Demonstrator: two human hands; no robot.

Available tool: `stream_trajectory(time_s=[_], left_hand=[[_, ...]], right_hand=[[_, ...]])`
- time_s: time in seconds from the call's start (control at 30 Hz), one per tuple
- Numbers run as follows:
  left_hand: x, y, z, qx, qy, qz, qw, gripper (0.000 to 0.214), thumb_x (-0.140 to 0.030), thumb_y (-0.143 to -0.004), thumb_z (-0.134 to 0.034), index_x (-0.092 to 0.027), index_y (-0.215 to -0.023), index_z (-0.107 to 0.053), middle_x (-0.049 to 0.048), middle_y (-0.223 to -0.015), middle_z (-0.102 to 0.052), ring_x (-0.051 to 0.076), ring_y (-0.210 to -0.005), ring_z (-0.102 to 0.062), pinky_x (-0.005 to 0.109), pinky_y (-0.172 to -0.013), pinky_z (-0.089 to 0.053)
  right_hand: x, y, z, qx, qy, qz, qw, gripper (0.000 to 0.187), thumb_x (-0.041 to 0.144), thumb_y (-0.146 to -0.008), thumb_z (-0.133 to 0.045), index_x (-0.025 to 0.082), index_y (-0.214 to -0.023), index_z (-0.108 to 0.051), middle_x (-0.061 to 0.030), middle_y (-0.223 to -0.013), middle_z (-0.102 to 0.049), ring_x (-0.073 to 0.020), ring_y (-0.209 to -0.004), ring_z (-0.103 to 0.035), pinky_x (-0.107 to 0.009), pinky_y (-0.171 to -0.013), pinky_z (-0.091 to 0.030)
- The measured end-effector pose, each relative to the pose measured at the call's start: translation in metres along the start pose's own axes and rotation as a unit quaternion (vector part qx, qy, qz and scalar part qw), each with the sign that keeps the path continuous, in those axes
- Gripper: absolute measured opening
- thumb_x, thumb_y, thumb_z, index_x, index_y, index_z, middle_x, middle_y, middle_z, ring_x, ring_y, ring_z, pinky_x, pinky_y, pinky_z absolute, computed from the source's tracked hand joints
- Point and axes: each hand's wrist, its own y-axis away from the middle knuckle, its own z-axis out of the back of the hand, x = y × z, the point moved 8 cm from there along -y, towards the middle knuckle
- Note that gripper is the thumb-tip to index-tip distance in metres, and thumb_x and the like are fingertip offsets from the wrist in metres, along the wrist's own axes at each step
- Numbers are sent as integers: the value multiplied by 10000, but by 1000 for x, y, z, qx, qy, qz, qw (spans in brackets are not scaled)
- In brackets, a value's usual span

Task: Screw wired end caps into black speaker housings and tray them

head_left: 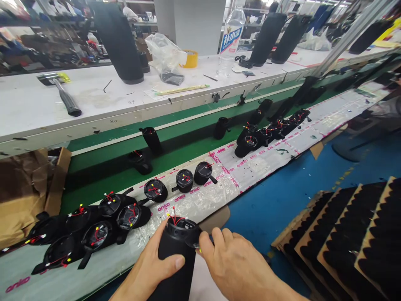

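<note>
My left hand (153, 267) wraps around a black fabric-covered cylinder (175, 255), a speaker body with red, white and yellow wires sticking out of its open top. My right hand (234, 263) pinches at the cylinder's top rim on the right side, fingers closed on the edge. The cylinder stands upright at the near edge of the plastic-covered bench strip (206, 200). Just left of it lie several more black speaker bodies (103, 225) on their sides, wires showing.
A green conveyor belt (175, 146) carries several black units. Behind it is a white table (94, 96) with a hammer (62, 94), tall black cylinders (119, 42), tape and a water bottle (232, 33). Stacked foam trays (351, 234) sit right; a cardboard box (28, 188) left.
</note>
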Motion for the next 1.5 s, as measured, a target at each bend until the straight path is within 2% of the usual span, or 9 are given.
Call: stream_trajectory(time_s=[0.33, 0.5, 0.6, 0.73, 0.87, 1.03, 1.23, 1.37, 1.5], left_hand=[[11, 0, 8, 12, -117, 10, 993, 1091, -652, -665, -815, -178, -1547, -383, 166, -1624, -446, 414, -1547, -296, 566, -1295, -178], [7, 2, 10, -49, -88, 24, 995, 1050, -634, -628, -845, -197, -1501, -457, 139, -1587, -505, 407, -1565, -254, 548, -1300, -154], [9, -2, 3, -26, -15, 29, 999, 926, -597, -639, -847, -216, -1424, -539, 115, -1558, -548, 430, -1532, -320, 529, -1260, -279], [21, -5, -12, 64, 164, 86, 981, 848, -580, -709, -783, -244, -1440, -518, 98, -1418, -676, 408, -1341, -581, 445, -989, -551], [43, -12, 10, -26, 176, 131, 975, 826, -609, -753, -762, -268, -1461, -508, 88, -1374, -704, 358, -1236, -666, 437, -1031, -530], [46, -41, 22, -69, -78, -49, 993, 766, -412, -708, -784, -222, -1381, -471, 122, -1326, -690, 373, -1220, -652, 513, -1080, -488], [81, -67, 15, -85, -191, -109, 972, 721, -130, -644, -715, -235, -1315, -475, 100, -1271, -700, 325, -1113, -707, 503, -990, -557], [84, -78, 27, -133, -235, -161, 949, 757, -116, -666, -724, -219, -1352, -420, 146, -1375, -647, 323, -1222, -675, 519, -1051, -552], [69, -75, 32, -148, -298, -224, 916, 821, -23, -662, -684, -212, -1409, -402, 175, -1493, -585, 305, -1359, -599, 498, -1114, -533]], right_hand=[[4, 1, -5, 28, 25, 34, 999, 282, 210, -747, -653, 205, -977, -489, -9, -651, -530, -208, -468, -513, -321, -370, -383], [8, -2, -12, 37, -1, 8, 999, 317, 188, -736, -695, 176, -1004, -527, -33, -658, -563, -235, -465, -539, -330, -358, -394], [2, -6, -16, 1, -93, 5, 996, 182, 245, -875, -689, 199, -957, -533, -22, -685, -594, -237, -511, -588, -339, -398, -413], [-31, -1, -7, -144, -370, -68, 915, 173, 315, -1086, -416, 217, -1015, -538, 10, -799, -681, -173, -682, -692, -297, -595, -500], [-61, 17, -21, -176, -454, -223, 845, 215, 367, -1088, -417, 245, -1179, -569, 35, -834, -729, -149, -704, -712, -253, -649, -513], [-42, 10, -69, -95, -534, -252, 802, 336, 396, -1026, -541, 251, -1329, -563, 6, -964, -760, -158, -811, -737, -244, -745, -569], [12, -35, -118, 27, -428, -124, 895, 283, 290, -975, -631, 294, -1258, -621, -29, -1074, -717, -248, -864, -751, -362, -744, -595], [18, -49, -129, 37, -383, -126, 915, 204, 331, -968, -653, 254, -1158, -657, -55, -944, -706, -329, -774, -747, -446, -672, -579], [22, -65, -142, 21, -364, -121, 923, 134, 274, -927, -718, 258, -1044, -656, -24, -931, -717, -298, -762, -750, -381, -637, -562]])
